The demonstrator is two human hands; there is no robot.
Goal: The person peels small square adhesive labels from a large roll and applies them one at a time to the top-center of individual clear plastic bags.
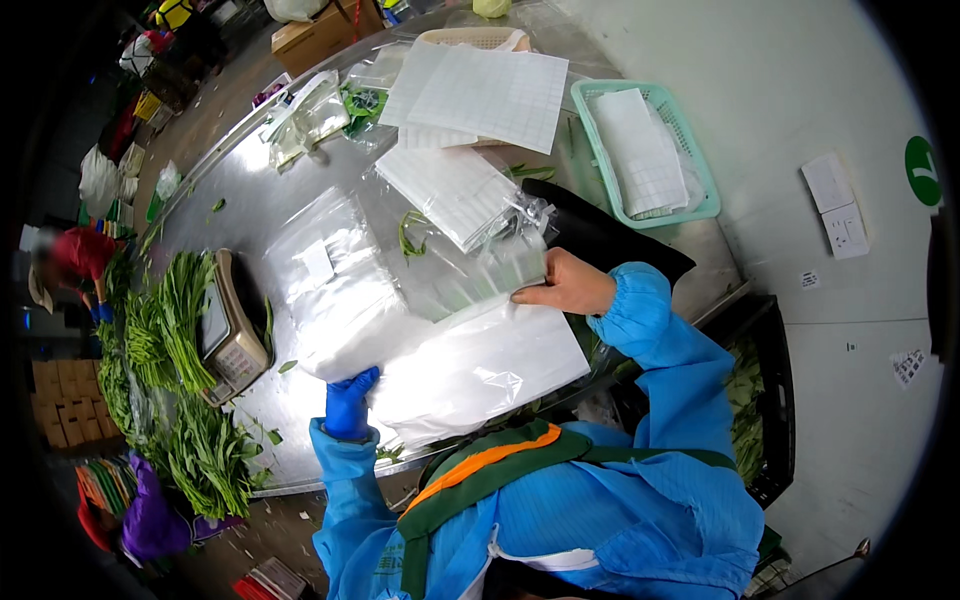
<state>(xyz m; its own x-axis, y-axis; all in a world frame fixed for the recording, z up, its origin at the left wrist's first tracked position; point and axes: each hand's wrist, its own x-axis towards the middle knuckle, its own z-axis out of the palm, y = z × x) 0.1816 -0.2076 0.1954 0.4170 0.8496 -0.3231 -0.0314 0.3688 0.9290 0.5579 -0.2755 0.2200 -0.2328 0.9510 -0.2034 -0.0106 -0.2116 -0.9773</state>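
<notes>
A large thin white plastic bag (480, 372) is stretched between my two hands at the near side of the steel table. My left hand (349, 404), in a blue glove, is closed on its left edge. With thumb and fingers pinched, my bare right hand (568, 284) grips its upper right edge. Beyond my left hand lies a flat stack of clear plastic bags (340, 265), partly touching the bag I hold. White sheets in clear wrapping (450, 195) lie just beyond my right hand. Some crinkled clear plastic sits close to my right fingers.
Bundles of leafy greens (185, 330) and a weighing scale (236, 335) line the left side. More white gridded sheets (480, 95) lie on a basket at the back. A mint-green basket (706, 205) stands at right, above a black crate (785, 400). A co-worker (80, 262) is at far left.
</notes>
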